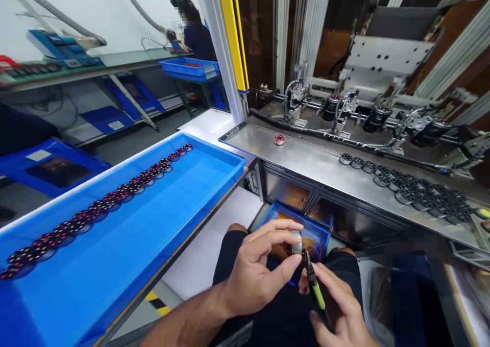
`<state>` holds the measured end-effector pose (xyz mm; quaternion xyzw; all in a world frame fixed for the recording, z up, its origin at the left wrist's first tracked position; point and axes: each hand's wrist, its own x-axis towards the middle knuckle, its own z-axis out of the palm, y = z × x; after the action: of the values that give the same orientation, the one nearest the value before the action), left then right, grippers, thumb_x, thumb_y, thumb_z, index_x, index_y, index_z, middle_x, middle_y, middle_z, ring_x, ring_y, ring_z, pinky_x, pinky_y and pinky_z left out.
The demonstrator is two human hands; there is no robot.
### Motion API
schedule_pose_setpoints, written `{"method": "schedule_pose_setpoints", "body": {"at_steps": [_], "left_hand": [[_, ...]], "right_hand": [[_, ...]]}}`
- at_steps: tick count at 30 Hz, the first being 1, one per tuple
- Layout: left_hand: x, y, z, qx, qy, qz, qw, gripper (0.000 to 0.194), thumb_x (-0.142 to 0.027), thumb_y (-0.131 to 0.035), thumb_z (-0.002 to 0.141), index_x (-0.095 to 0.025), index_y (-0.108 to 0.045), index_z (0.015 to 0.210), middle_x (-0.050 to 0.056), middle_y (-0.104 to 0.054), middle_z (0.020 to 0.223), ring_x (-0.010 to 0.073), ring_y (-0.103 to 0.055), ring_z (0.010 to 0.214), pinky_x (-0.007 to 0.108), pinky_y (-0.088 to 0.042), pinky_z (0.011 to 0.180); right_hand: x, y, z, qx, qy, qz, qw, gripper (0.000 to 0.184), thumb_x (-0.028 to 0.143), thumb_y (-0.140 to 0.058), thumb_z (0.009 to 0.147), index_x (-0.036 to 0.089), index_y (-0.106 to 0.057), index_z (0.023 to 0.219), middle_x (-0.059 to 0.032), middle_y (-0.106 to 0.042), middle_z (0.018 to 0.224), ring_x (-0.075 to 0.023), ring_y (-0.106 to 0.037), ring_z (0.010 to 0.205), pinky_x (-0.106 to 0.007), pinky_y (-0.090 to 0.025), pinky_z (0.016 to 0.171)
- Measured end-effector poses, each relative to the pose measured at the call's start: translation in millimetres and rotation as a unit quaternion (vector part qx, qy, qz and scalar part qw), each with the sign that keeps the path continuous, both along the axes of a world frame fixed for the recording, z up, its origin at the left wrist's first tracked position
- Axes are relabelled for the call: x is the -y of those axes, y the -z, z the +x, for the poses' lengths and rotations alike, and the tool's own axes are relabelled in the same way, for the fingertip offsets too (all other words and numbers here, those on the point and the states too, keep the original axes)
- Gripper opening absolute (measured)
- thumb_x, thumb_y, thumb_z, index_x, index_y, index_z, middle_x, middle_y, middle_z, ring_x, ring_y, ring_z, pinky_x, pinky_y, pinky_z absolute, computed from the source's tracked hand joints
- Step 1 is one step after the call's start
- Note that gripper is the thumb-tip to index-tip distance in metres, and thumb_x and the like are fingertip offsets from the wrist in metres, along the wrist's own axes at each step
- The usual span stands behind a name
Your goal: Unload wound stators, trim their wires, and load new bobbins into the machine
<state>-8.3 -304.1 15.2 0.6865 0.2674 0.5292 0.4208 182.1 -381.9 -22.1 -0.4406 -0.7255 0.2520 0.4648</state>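
Note:
My left hand (258,270) is closed around the edge of a small round metal motor part (296,242), pinching it upright above my lap. In my right hand (342,301) is a pair of pliers (316,289) with green-and-black handles. Their dark jaws point up at the near right side of the motor part. Whether the jaw tips touch it or grip a wire I cannot tell. Below both hands, a blue bin (324,237) with thin red wires inside sits partly hidden between my knees.
To my left lies a long blue tray (153,229) with a diagonal row of red-and-black round parts (111,200). A steel ledge (302,155) ahead carries one red-topped part (279,140) and many black rings (417,186). Machine fixtures (339,104) stand behind. A person (199,38) sits far back.

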Motion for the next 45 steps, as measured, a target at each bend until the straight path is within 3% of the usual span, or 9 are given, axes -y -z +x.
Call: {"method": "schedule_pose_setpoints", "body": {"at_steps": [8, 10, 15, 22, 26, 29, 33, 38, 45], "left_hand": [[1, -1.0, 1, 0.0, -0.012, 0.001, 1.0, 0.027, -0.006, -0.067, 0.081, -0.019, -0.066, 0.105, 0.013, -0.069, 0.115, 0.0234, -0.067, 0.105, 0.035, -0.053, 0.092], [0, -2.0, 1, 0.004, -0.009, 0.004, 1.0, 0.028, -0.006, -0.067, 0.081, -0.019, -0.066, 0.105, 0.013, -0.069, 0.115, 0.0226, -0.067, 0.104, 0.034, -0.055, 0.089], [3, -4.7, -1, -0.004, 0.001, 0.025, 1.0, 0.029, -0.005, -0.068, 0.08, -0.02, -0.066, 0.105, 0.013, -0.069, 0.114, 0.0217, -0.067, 0.101, 0.032, -0.057, 0.085], [7, -8.1, -2, -0.016, 0.021, 0.042, 0.999, 0.033, -0.004, -0.068, 0.078, -0.02, -0.065, 0.106, 0.012, -0.07, 0.112, 0.0224, -0.067, 0.106, 0.033, -0.057, 0.089], [5, -11.4, -1, -0.024, 0.024, 0.056, 0.998, 0.032, -0.003, -0.068, 0.078, -0.02, -0.066, 0.105, 0.012, -0.071, 0.111, 0.0212, -0.068, 0.102, 0.033, -0.056, 0.09], [5, -9.3, -1, -0.023, 0.033, 0.058, 0.998, 0.034, -0.002, -0.067, 0.078, -0.02, -0.066, 0.106, 0.012, -0.07, 0.114, 0.0216, -0.068, 0.102, 0.033, -0.056, 0.09], [6, -2.4, 0, 0.017, 0.055, 0.03, 0.998, 0.053, -0.002, -0.068, 0.077, -0.023, -0.057, 0.125, 0.012, -0.068, 0.119, 0.0232, -0.067, 0.108, 0.032, -0.058, 0.088], [5, 0.2, -1, -0.018, 0.035, 0.076, 0.996, 0.056, -0.002, -0.071, 0.075, -0.019, -0.058, 0.126, 0.012, -0.069, 0.119, 0.023, -0.066, 0.111, 0.032, -0.055, 0.098], [5, -3.8, 0, -0.027, 0.036, 0.093, 0.995, 0.054, -0.002, -0.072, 0.074, -0.018, -0.059, 0.124, 0.012, -0.069, 0.118, 0.0213, -0.067, 0.109, 0.029, -0.055, 0.096]], "right_hand": [[8, 11.1, 5, 0.027, 0.037, 0.003, 0.999, 0.076, 0.002, -0.053, 0.065, 0.024, -0.054, 0.138, -0.0052, -0.076, 0.089, -0.0204, -0.074, 0.077, -0.027, -0.062, 0.072], [8, 11.4, 6, 0.025, 0.044, -0.004, 0.999, 0.077, 0.002, -0.053, 0.066, 0.025, -0.052, 0.139, -0.0056, -0.076, 0.093, -0.0206, -0.075, 0.079, -0.026, -0.063, 0.071], [2, 2.6, 4, 0.008, -0.005, 0.007, 1.0, 0.074, 0.007, -0.053, 0.069, 0.026, -0.05, 0.14, -0.009, -0.068, 0.124, -0.027, -0.069, 0.108, -0.032, -0.06, 0.089], [-3, -8.4, -2, -0.017, -0.019, 0.023, 0.999, 0.082, 0.005, -0.051, 0.069, 0.032, -0.042, 0.146, -0.005, -0.069, 0.117, -0.0226, -0.071, 0.096, -0.027, -0.061, 0.08], [1, -2.6, 1, 0.003, 0.009, 0.026, 1.0, 0.082, 0.004, -0.052, 0.067, 0.032, -0.047, 0.144, -0.0045, -0.073, 0.106, -0.022, -0.073, 0.085, -0.025, -0.061, 0.07], [7, 7.8, 8, 0.043, 0.051, 0.029, 0.997, 0.08, 0.004, -0.053, 0.065, 0.03, -0.051, 0.141, -0.0066, -0.074, 0.112, -0.0243, -0.075, 0.087, -0.029, -0.062, 0.073], [11, 15.9, 14, 0.064, 0.09, 0.009, 0.994, 0.076, 0.004, -0.055, 0.067, 0.026, -0.052, 0.14, -0.0095, -0.073, 0.116, -0.0249, -0.075, 0.089, -0.032, -0.063, 0.077], [7, 6.2, 8, 0.018, 0.029, 0.023, 0.999, 0.075, 0.007, -0.053, 0.07, 0.025, -0.047, 0.143, -0.0098, -0.066, 0.126, -0.0269, -0.069, 0.109, -0.033, -0.059, 0.091], [1, -4.8, 2, -0.008, 0.005, 0.026, 1.0, 0.08, 0.006, -0.049, 0.071, 0.031, -0.041, 0.147, -0.0059, -0.064, 0.12, -0.023, -0.066, 0.109, -0.028, -0.058, 0.087]]}}
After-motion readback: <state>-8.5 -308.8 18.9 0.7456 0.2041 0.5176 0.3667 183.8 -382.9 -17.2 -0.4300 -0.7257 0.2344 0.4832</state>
